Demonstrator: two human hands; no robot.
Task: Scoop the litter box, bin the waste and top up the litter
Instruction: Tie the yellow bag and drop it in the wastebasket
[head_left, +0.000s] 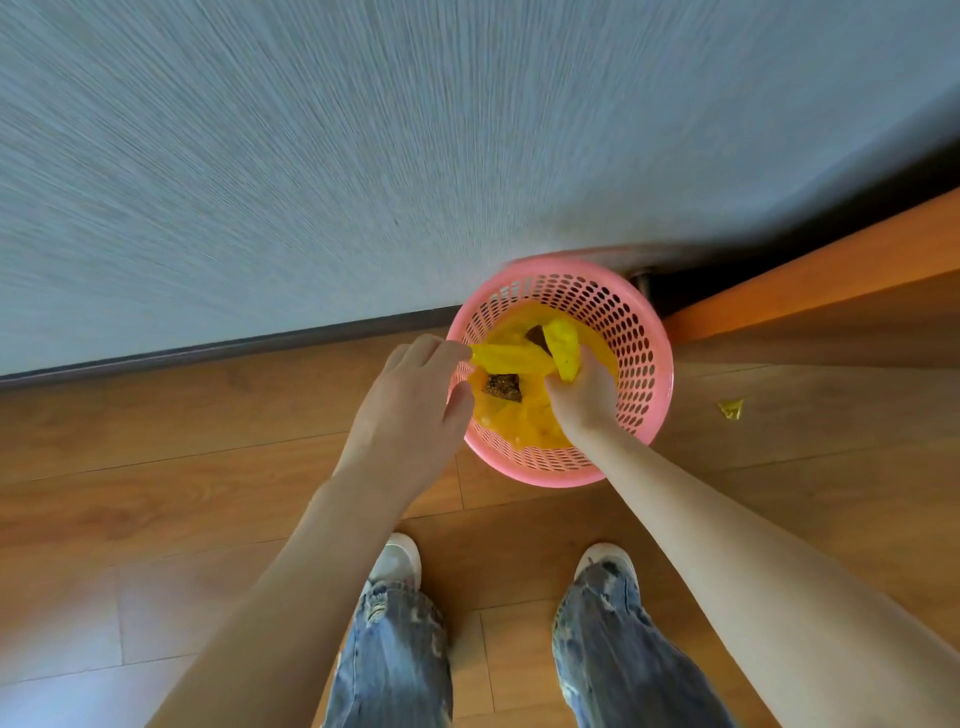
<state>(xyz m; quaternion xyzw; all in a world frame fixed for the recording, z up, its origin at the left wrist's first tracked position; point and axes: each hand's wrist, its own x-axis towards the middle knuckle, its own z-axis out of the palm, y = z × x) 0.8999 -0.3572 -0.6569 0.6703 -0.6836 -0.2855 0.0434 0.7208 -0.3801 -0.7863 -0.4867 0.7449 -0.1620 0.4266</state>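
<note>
A pink perforated waste basket (641, 332) stands on the wooden floor against the grey wall. Inside it lies a yellow plastic bag (519, 358) with dark brown clumps of waste (503, 387) showing through its folds. My left hand (410, 410) is at the basket's left rim and pinches one stretched end of the bag. My right hand (584, 397) is inside the basket and grips another bunched end of the bag, which sticks up above its fingers. The litter box and scoop are out of sight.
A torn yellow scrap (731, 409) lies on the floor right of the basket. An orange wooden edge (831, 275) runs along the right, with a dark gap behind it. My two feet in light shoes (397, 561) stand just in front of the basket.
</note>
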